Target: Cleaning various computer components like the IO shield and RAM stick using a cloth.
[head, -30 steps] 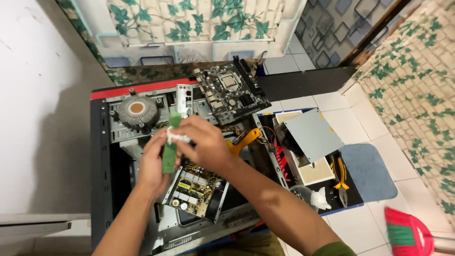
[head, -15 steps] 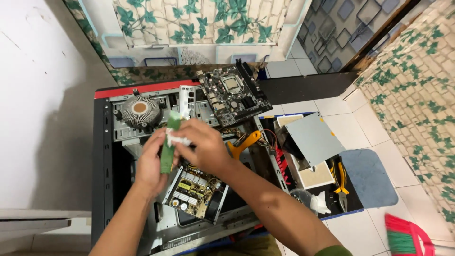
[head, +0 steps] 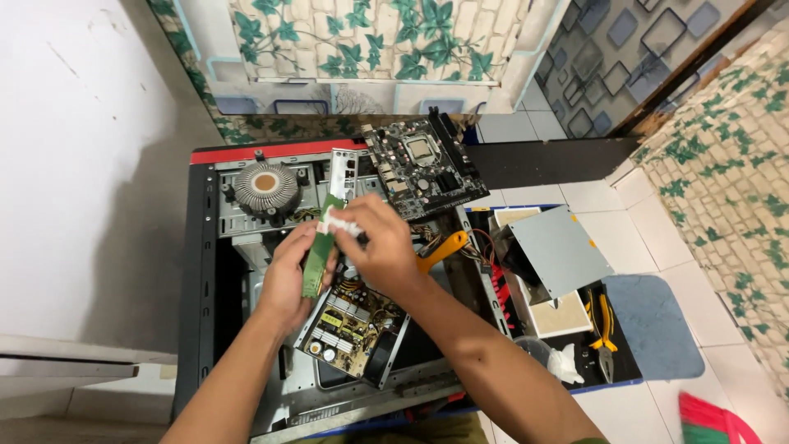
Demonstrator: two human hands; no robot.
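We see the open black metal computer case (head: 197,271) holding a round copper-core cooler (head: 265,186) near its top left corner and a bare power-supply board (head: 349,325) mid-case. Left hand (head: 288,279) grips the long green memory stick (head: 314,259) upright over the case; right hand (head: 380,251) pinches a white eraser-like piece (head: 339,222) against its top end.

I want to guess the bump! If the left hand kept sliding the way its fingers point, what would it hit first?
Probably the round cooler fan at the far end of the open computer case. The left hand, holding the green memory stick, points up that way; depth is unclear.
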